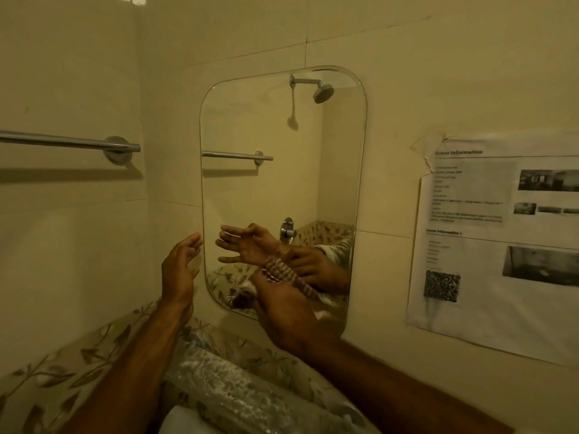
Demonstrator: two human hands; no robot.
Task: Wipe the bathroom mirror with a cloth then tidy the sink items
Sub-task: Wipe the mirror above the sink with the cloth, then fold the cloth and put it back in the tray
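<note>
Right hand [282, 311] clutching striped cloth [282, 272] against mirror [282, 183] lower edge; left hand [180, 270] spread, empty, beside mirror. Best: overlapping strokes, firm pressure.

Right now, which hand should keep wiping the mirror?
Right hand: it already presses the cloth on the mirror. The left hand is open, empty, beside the mirror's left edge.
</note>
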